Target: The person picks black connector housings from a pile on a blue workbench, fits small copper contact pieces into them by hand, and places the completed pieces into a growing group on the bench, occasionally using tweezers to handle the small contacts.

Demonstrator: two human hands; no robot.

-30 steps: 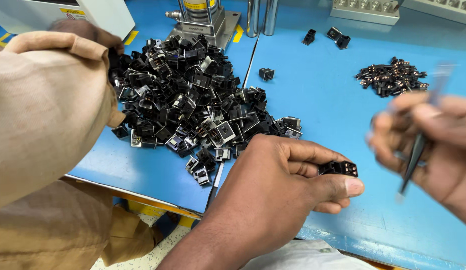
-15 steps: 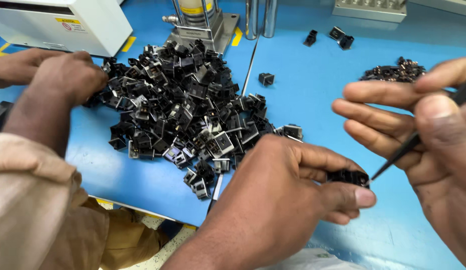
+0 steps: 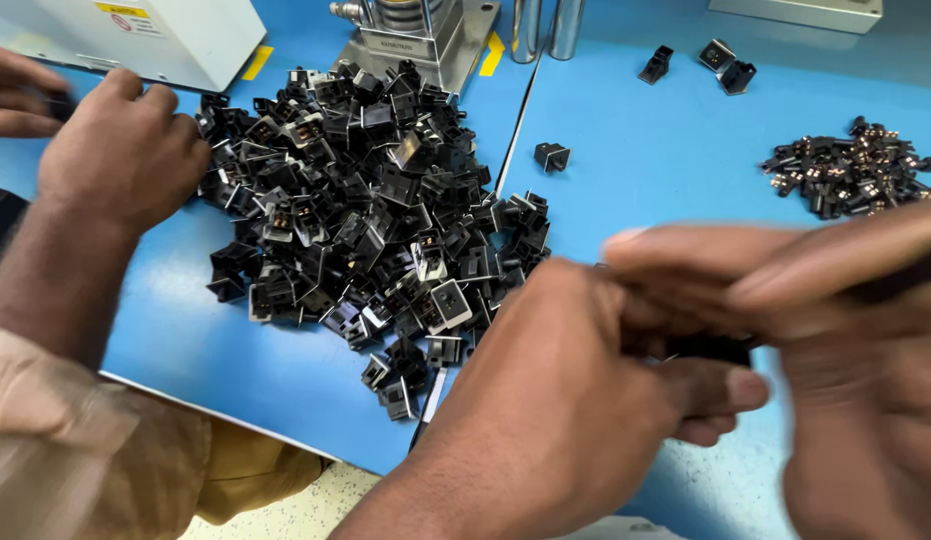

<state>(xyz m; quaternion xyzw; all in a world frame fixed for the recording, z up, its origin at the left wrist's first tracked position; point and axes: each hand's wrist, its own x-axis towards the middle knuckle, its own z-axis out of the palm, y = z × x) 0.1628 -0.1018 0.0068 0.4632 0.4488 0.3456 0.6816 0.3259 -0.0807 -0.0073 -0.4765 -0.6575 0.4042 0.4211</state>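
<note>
Since the earlier frames the right hand (image 3: 835, 350) has swung in from the right edge and now overlaps the left hand (image 3: 575, 400) low in the view, both blurred with motion, while the co-worker's hand (image 3: 120, 150) at the left has shifted up along the edge of the heap. Left hand fingers are curled and pressed against the thumb, pinching a small black connector housing (image 3: 710, 348) of which only a dark sliver shows between thumb and fingertips. Right hand fingers are laid close together, extended over the left fingertips; a thin dark tool (image 3: 900, 280) runs along them, too blurred to say how it is gripped. Both hands sit over the blue work mat (image 3: 665, 170), just right of a large heap of black connector housings (image 3: 365, 200). A smaller pile of dark metal-tipped parts (image 3: 850, 175) lies well apart at the upper right, with one loose housing (image 3: 551, 155) between the two piles and three more (image 3: 700, 65) near the top. The co-worker's hand rests knuckles-up, touching the heap's left edge, with a tan sleeve (image 3: 75, 440) below it. A metal press base (image 3: 425, 40) and a white machine casing (image 3: 155, 35) stand behind the heap
</note>
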